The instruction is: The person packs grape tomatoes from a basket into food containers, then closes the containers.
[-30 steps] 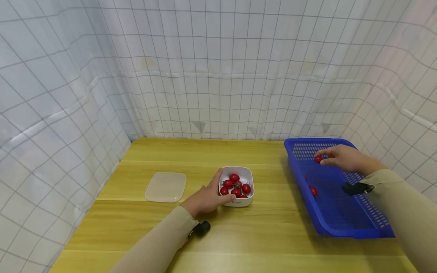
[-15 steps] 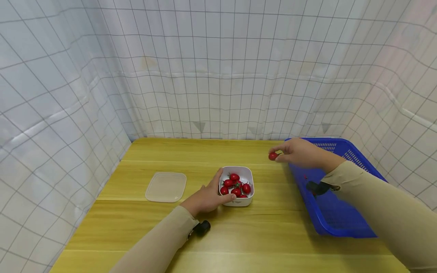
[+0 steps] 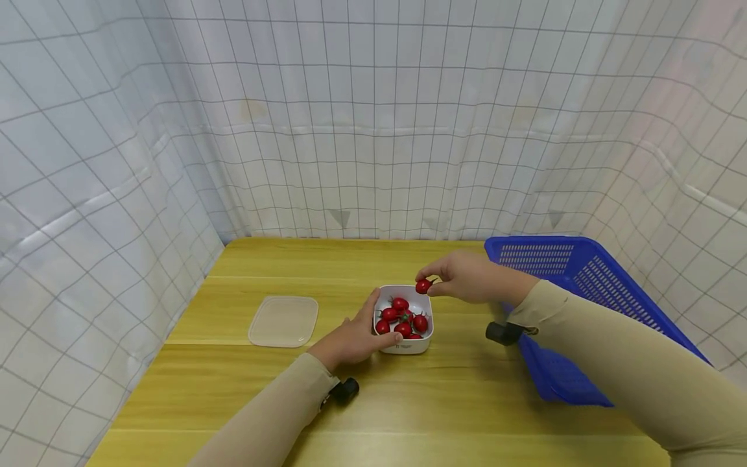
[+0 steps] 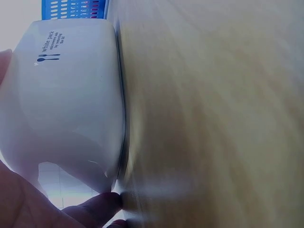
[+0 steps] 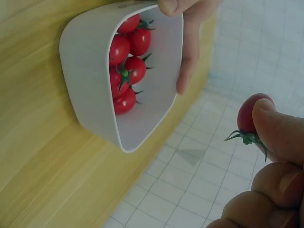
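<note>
A white square food container (image 3: 405, 347) holds several red cherry tomatoes (image 3: 402, 330) with green stems. My left hand (image 3: 349, 339) grips its left side, thumb over the near rim and fingers along the far-left wall. Printed cutlery marks show on the container's wall (image 4: 71, 104) in the left wrist view. Between thumb and forefinger, my right hand (image 3: 467, 277) pinches one more cherry tomato (image 3: 423, 286), over the container's far-right corner. The right wrist view shows this tomato (image 5: 248, 116) above the rim, its green leaves free of the fingers.
A translucent square lid (image 3: 284, 321) lies on the wooden table (image 3: 408, 415) left of the container. To the right stands a blue perforated basket (image 3: 607, 285), partly hidden by my right forearm. A white gridded curtain (image 3: 373, 130) surrounds the table's back and sides.
My right hand has carried the cherry tomato leftward from inside the blue basket to above the container. The left hand stays on the container.
</note>
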Demonstrator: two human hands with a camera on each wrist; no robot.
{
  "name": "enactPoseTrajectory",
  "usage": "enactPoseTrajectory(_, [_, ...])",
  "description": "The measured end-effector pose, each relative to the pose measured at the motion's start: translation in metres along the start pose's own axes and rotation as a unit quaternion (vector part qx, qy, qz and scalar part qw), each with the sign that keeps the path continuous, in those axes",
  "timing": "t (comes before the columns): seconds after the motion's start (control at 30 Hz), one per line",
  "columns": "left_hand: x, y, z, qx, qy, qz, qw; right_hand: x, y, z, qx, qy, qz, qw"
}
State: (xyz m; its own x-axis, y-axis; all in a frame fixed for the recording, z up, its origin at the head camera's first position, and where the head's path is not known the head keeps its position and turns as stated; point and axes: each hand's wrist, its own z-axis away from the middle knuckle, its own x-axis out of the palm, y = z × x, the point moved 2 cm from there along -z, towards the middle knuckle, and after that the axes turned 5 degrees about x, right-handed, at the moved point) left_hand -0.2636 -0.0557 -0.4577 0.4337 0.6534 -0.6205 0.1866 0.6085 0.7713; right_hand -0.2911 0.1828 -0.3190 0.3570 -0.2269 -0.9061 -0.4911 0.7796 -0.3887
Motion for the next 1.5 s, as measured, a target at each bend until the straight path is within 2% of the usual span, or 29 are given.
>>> enactPoseTrajectory(0.53, [-0.001, 0.002, 0.002, -0.006, -0.001, -0.006, 1.0000, 0.011, -0.015, -0.009, -0.005, -0.009, 0.014, 1.000])
enactPoseTrajectory(1.0, [0.000, 0.001, 0.001, -0.002, -0.003, -0.005, 1.0000, 0.013, -0.017, -0.010, 0.009, -0.029, -0.010, 1.000])
enactPoseTrajectory(1.27, [0.001, 0.001, 0.001, 0.006, 0.000, 0.001, 1.0000, 0.008, 0.000, -0.002, 0.015, -0.011, -0.035, 0.999])
enactPoseTrajectory(1.4, [0.001, 0.001, 0.002, 0.004, 0.004, 0.003, 1.0000, -0.001, 0.015, 0.013, 0.039, 0.019, -0.035, 0.998])
enactPoseTrajectory(1.5, [0.001, 0.001, 0.002, 0.001, 0.007, -0.001, 1.0000, -0.008, 0.034, 0.027, 0.075, 0.041, -0.031, 0.996])
